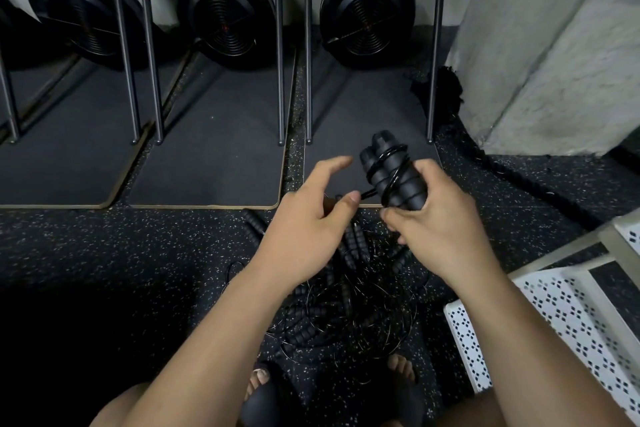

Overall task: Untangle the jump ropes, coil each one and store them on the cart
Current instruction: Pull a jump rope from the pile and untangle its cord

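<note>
Right hand (446, 229): fingers curled round the lower end of a wrapped jump rope (391, 173). The rope's two black handles are held side by side and point up and away, with the thin cord wound round them in several turns.

Left hand (304, 222): the thumb pinches the free run of that same cord against the curled fingers, just left of the handles. The forefinger is stretched out and holds nothing. The exact contact is partly hidden behind the thumb.

Both hands are held above the floor (104, 253), in front of the body.

Directly below the hands is a tangled pile (346, 302) of further ropes lying on the floor. Ribbed black handles and loose loops of cord cross over one another, and I cannot count the ropes. The toes of two sandalled feet stand at the near edge of the pile.

The white perforated cart (561, 319) stands just to the right of the pile. Only a corner of it shows, so I cannot tell what is stored on it.

Judgement: an early-to-middle stage. One rope is free of the tangle and nearly wrapped; the last turns and securing the tail remain, and then it goes to the cart. The pile is not yet sorted, so most of the work is left.
</note>
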